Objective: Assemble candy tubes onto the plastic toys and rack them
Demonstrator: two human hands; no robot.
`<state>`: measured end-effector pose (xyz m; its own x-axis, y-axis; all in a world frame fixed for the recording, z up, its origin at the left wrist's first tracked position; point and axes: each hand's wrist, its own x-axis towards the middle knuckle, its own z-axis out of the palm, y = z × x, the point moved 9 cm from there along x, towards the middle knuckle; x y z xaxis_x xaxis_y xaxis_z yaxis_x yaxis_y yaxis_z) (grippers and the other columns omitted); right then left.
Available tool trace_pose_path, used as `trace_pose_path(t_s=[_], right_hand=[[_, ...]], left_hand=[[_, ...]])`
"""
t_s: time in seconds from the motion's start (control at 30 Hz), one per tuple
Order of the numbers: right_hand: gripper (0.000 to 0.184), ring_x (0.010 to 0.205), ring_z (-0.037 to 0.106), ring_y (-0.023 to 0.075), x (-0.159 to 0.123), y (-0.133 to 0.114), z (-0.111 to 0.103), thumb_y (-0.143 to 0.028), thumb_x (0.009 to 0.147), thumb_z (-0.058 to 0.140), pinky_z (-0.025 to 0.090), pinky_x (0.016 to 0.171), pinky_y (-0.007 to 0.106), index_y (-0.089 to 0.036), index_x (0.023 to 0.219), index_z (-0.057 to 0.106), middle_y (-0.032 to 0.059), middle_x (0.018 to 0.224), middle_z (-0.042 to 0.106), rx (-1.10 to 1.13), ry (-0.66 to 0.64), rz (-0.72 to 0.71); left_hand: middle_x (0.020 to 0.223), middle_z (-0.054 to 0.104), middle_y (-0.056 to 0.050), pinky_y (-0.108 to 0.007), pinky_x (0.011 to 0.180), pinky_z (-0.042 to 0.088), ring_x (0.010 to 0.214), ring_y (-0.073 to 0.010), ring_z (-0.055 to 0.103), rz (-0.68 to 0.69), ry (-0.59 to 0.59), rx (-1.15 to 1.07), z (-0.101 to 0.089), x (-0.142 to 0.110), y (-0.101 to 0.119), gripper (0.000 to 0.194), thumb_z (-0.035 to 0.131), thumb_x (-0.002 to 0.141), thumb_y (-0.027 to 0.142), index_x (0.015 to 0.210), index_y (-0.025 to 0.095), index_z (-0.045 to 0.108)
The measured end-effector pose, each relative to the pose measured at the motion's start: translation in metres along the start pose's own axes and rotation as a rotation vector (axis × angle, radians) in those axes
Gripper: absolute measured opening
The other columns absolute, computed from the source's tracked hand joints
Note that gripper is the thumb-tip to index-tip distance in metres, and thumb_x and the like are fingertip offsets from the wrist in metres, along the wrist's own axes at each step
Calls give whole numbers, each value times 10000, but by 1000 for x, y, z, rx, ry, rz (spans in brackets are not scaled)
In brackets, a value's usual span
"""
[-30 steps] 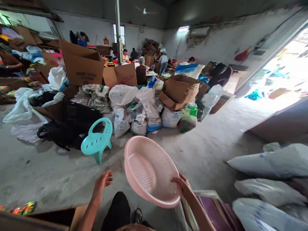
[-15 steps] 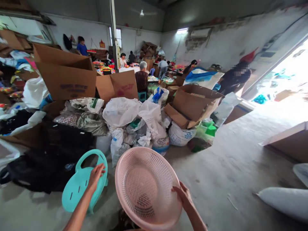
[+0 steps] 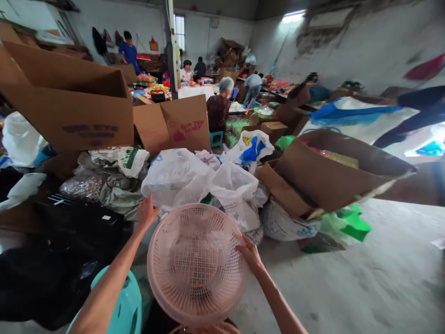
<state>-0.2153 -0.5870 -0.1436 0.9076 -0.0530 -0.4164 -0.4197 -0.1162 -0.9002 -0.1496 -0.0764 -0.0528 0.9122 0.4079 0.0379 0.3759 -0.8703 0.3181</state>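
Basket of round, pale-pink perforated plastic (image 3: 196, 264) is already held up, its rim gripped by the right hand (image 3: 250, 255); no contents show. The left hand (image 3: 146, 215), fingers open, holds nothing beside a bulging white plastic sack (image 3: 177, 176); contact is unclear.

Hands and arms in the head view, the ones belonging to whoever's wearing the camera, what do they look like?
The left hand and the right hand are bare, with no gloves. Both forearms are slim and uncovered as far as they show, with no sleeve, watch or bracelet visible. Any ring is too small to tell.
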Motion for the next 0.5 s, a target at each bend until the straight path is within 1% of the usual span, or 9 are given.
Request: trace_pose_path(t_s=[0.1, 0.17, 0.23, 0.27, 0.3, 0.33, 0.4, 0.43, 0.5], right_hand=[[685, 847, 654, 271, 37, -19, 28, -407, 576, 676, 535, 739, 334, -138, 1198, 778, 80, 908, 768, -14, -37, -16], [669, 865, 662, 287, 54, -20, 42, -408, 571, 689, 547, 745, 343, -148, 1179, 792, 83, 915, 766, -18, -27, -8], [644, 867, 672, 299, 68, -14, 53, -402, 556, 704, 556, 737, 346, -168, 1147, 811, 77, 906, 766, -22, 17, 16], [641, 868, 676, 303, 76, -10, 59, -395, 549, 705, 561, 736, 348, -178, 1142, 816, 73, 909, 770, -16, 39, 32], [645, 880, 682, 309, 84, -7, 67, -389, 545, 705, 567, 748, 353, -183, 1146, 817, 72, 927, 777, -3, 54, 43], [655, 907, 689, 318, 92, -5, 75, -381, 544, 704, 573, 771, 364, -186, 1159, 814, 74, 965, 785, 16, 57, 48], [679, 1008, 698, 345, 110, -9, 95, -365, 553, 700, 580, 854, 396, -190, 1202, 799, 87, 1079, 791, 63, 37, 33], [684, 1070, 694, 358, 119, -14, 106, -356, 560, 700, 576, 904, 413, -195, 1219, 791, 92, 1138, 786, 85, 20, 17], [672, 1144, 684, 372, 140, -30, 127, -335, 566, 691, 567, 964, 429, -208, 1218, 788, 96, 1188, 778, 94, -7, -12]], left_hand=[[1658, 352, -298, -686, 1188, 310, 1533, -447, 360, 76, -23, 163, 16, 66, 5, 837, 654, 898, 247, 1642, 97, 300], [1720, 188, -303, -714, 1221, 217, 1603, -439, 215, 133, -49, 262, 33, 110, 9, 906, 669, 869, 201, 1661, 86, 245], [1733, 117, -296, -722, 1239, 143, 1628, -418, 142, 194, -58, 315, 50, 154, 16, 917, 662, 854, 169, 1664, 91, 240], [1733, 131, -289, -717, 1245, 114, 1630, -409, 140, 199, -48, 267, 57, 176, 18, 879, 655, 849, 157, 1648, 98, 293], [1726, 183, -284, -708, 1248, 107, 1626, -406, 163, 182, -35, 181, 61, 197, 19, 799, 644, 850, 151, 1604, 99, 387], [1700, 278, -279, -692, 1249, 130, 1611, -405, 217, 150, -22, 78, 65, 217, 19, 683, 628, 858, 154, 1526, 98, 497], [1541, 540, -262, -637, 1217, 263, 1517, -396, 407, 60, -14, -106, 71, 251, 17, 424, 571, 896, 182, 1303, 100, 659], [1401, 654, -243, -589, 1171, 352, 1427, -379, 515, 20, -17, -162, 72, 264, 16, 337, 532, 922, 205, 1204, 107, 690], [1130, 754, -189, -471, 1036, 481, 1200, -326, 660, -23, -18, -217, 70, 283, 16, 313, 439, 975, 261, 1096, 130, 696]])
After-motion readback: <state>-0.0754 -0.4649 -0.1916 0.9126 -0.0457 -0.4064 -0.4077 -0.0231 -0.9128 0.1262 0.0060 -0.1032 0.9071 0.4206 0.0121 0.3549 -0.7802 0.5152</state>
